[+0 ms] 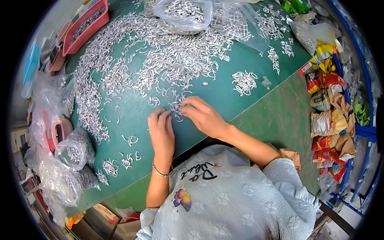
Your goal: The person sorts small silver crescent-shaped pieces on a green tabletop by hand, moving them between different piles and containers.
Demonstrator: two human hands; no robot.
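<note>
My left hand is at the near part of the green table, its fingers bent together and pointing away from me. Beside it my right hand reaches in with curled fingers, its tips over a small cluster of curved silvery metal pieces. Whatever is between the fingertips of either hand is too small to make out. Just beyond the hands spreads a big heap of the same curved silvery pieces. A single small metal part lies apart, to the right of the heap.
Small piles of pieces lie at right and near left. A clear plastic bag of parts stands at the far side. A pink bin is at far left, with filled bags nearer. Colourful packets line a blue rack.
</note>
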